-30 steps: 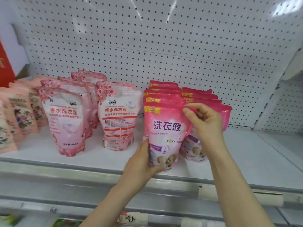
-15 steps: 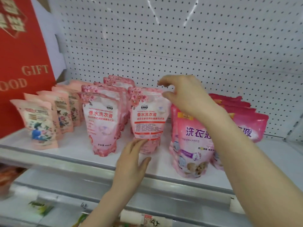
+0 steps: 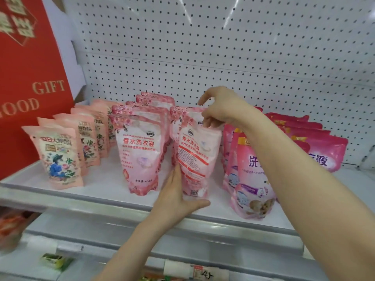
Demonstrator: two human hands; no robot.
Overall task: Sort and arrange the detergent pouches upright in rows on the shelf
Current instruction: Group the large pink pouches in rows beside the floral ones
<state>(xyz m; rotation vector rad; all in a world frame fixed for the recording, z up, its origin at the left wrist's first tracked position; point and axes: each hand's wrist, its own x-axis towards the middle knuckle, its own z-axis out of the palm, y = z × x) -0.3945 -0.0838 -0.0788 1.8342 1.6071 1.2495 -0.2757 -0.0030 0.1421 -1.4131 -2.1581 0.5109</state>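
Note:
A light pink pouch with a red stripe (image 3: pixel 197 153) stands tilted at the shelf's middle. My left hand (image 3: pixel 178 196) cups its bottom left, thumb under its base. My right hand (image 3: pixel 220 109) pinches its top edge from above. Left of it a row of light pink floral pouches (image 3: pixel 140 151) stands upright. Peach pouches with a flower print (image 3: pixel 58 157) form a row at the far left. Magenta pouches (image 3: pixel 251 179) stand in two rows at the right, partly hidden by my right forearm.
The white shelf (image 3: pixel 105 189) has a pegboard back wall (image 3: pixel 223 47). A red gift box (image 3: pixel 28 78) stands at the left end. A metal rail with price tags (image 3: pixel 194 270) runs below the shelf front. Bare shelf lies at the far right.
My hands left the magenta pouch and moved left. My right hand came down onto the striped pouch's top, my left hand took its base, and the pouch now tilts forward of its row.

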